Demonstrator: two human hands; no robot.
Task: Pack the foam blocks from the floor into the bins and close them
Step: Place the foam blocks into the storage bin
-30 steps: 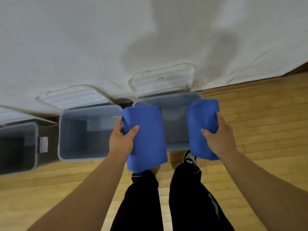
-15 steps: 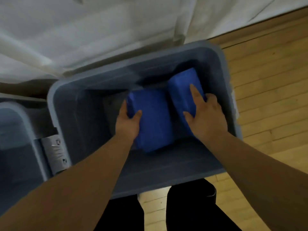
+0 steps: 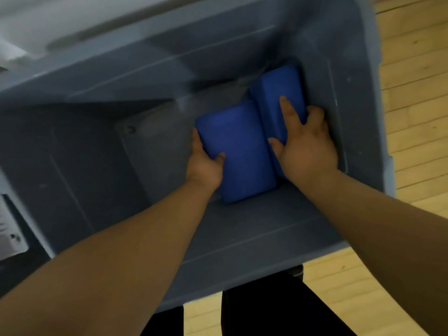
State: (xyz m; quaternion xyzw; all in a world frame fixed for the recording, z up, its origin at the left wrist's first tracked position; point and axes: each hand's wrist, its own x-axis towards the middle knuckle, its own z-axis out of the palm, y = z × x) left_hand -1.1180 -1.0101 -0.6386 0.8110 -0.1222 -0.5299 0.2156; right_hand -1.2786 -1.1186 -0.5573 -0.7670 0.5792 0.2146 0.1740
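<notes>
Gripping two foam blocks (image 3: pixel 238 151) lengthwise side by side, hands (image 3: pixel 306 151) inside bin (image 3: pixel 242 241).

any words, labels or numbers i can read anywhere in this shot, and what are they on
None can be read.
Grey bin: no print shows on its walls or rim.
Two blue foam blocks: plain faces, no label.
White latch piece at the left edge: a couple of dark marks, too blurred to tell whether they are text.
</notes>
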